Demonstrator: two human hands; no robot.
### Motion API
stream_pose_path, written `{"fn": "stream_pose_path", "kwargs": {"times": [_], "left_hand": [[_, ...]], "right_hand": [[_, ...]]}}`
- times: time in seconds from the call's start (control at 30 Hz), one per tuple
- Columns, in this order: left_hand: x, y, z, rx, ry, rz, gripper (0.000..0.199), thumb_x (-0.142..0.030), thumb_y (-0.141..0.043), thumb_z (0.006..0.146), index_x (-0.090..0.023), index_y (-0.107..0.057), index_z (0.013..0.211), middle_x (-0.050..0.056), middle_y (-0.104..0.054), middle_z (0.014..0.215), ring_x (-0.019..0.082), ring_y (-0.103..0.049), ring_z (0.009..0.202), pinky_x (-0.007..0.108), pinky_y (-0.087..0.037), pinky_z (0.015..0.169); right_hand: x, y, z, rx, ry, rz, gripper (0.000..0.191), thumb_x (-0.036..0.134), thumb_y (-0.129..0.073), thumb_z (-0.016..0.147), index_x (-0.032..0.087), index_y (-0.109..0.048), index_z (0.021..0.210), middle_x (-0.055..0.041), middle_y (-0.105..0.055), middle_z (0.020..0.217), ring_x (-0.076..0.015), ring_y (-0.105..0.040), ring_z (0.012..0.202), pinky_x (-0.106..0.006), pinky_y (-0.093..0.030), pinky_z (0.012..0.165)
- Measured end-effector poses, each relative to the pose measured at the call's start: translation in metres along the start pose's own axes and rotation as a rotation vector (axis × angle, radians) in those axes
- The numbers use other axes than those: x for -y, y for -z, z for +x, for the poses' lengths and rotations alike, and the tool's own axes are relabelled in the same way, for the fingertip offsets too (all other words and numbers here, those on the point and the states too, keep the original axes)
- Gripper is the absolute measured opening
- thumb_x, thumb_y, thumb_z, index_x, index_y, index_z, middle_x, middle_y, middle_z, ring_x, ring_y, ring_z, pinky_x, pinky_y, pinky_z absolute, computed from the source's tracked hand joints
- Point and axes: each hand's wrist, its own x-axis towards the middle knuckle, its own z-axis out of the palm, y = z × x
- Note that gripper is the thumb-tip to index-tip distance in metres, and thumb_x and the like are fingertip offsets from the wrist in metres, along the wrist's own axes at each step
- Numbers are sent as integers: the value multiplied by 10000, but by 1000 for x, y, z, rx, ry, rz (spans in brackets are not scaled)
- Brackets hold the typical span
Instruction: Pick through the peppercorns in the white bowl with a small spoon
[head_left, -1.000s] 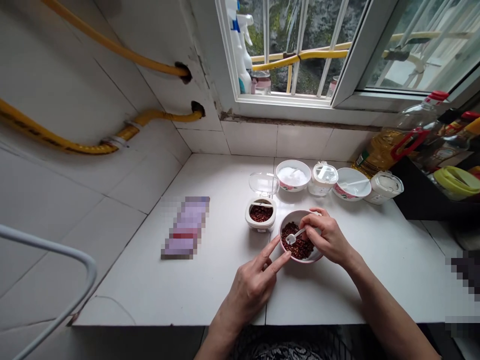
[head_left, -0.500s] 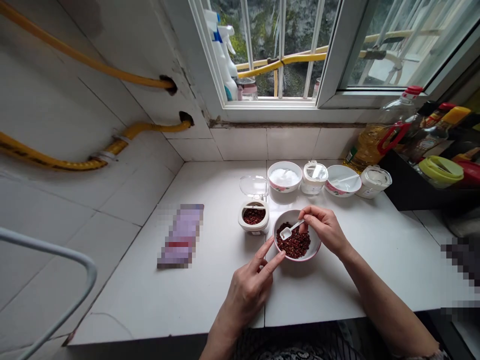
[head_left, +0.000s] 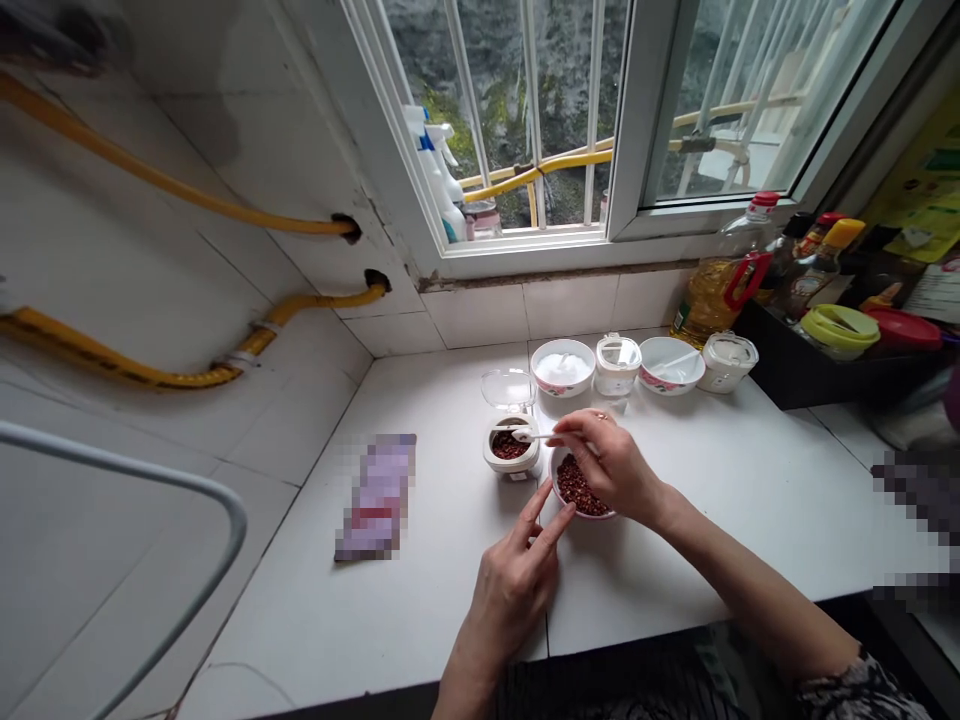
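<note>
My right hand [head_left: 611, 465] is closed in a pinch on the handle of a small white spoon [head_left: 523, 435]. The spoon's head is over the open mouth of a white spice jar [head_left: 511, 465], which holds reddish-brown peppercorns [head_left: 507, 447] and has its clear lid [head_left: 508, 388] tipped back. Below that hand stands a white bowl [head_left: 555, 485] of the same peppercorns, partly covered by the fingers. My left hand [head_left: 517, 585] grips the bowl's near-left rim with two fingertips. Whether the spoon carries anything is too small to tell.
Along the back are a bowl of white powder [head_left: 562, 368], a lidded jar [head_left: 617, 365], a bowl with a white spoon [head_left: 670, 366] and another jar [head_left: 729, 362]. An oil bottle [head_left: 709, 290] and a black condiment box [head_left: 780, 365] stand right. A purple packet [head_left: 376, 497] lies left.
My right hand has moved the spoon left and away from me, from above the bowl to over the spice jar. My left hand stays at the bowl's rim. The camera view has shifted.
</note>
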Motion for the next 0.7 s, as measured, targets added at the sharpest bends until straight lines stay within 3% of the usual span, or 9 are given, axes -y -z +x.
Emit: {"fn": "stream_pose_path", "kwargs": {"times": [0.07,0.13,0.23,0.3,0.43,0.6,0.7], "left_hand": [[0,-1,0,-7,-5,8,614,-2,-429,949,-260,-472,1504,185,-476,1556,116,-715,814,254,-629,748],[0,-1,0,-11,-5,8,618,-1,-430,949,-262,-469,1508,183,-476,1558,116,-714,810,260,-632,758],[0,-1,0,-11,-2,3,603,4,-433,946,-247,-491,1491,187,-478,1554,122,-716,832,264,-633,777],[-1,0,1,-11,0,0,590,8,-436,947,-237,-504,1480,190,-479,1552,124,-720,856,262,-631,790],[-2,1,1,-7,6,-9,576,10,-451,950,-238,-518,1466,177,-484,1551,122,-723,873,250,-626,797],[-1,3,1,-8,-1,-8,565,14,-463,951,-235,-527,1455,184,-491,1540,117,-719,853,234,-618,752],[-2,3,1,-9,1,-13,556,18,-469,955,-232,-536,1447,184,-495,1536,111,-714,845,230,-614,760]], "right_hand": [[-2,-6,0,57,147,-119,183,149,-462,1002,214,-628,960,-52,-776,841,-188,-720,748,-458,-501,996],[-4,-5,0,61,185,-156,200,142,-462,1002,220,-639,952,-41,-781,831,-182,-711,718,-470,-480,1026],[-4,12,1,-37,81,-106,173,180,-488,991,228,-654,973,-46,-784,842,-209,-711,786,-458,-489,1001],[-7,27,0,-60,-64,-79,174,203,-487,991,224,-657,962,-44,-757,769,-226,-693,835,-411,-515,913],[-16,47,-5,134,-167,-98,197,165,-493,953,221,-645,841,-5,-686,627,-205,-642,729,-358,-508,809],[-21,40,-10,266,-154,-147,236,100,-483,905,224,-642,781,-9,-732,738,-181,-642,714,-367,-489,861],[-21,36,-10,259,-204,-91,240,86,-479,883,218,-627,747,10,-704,661,-175,-644,694,-382,-480,896]]}}
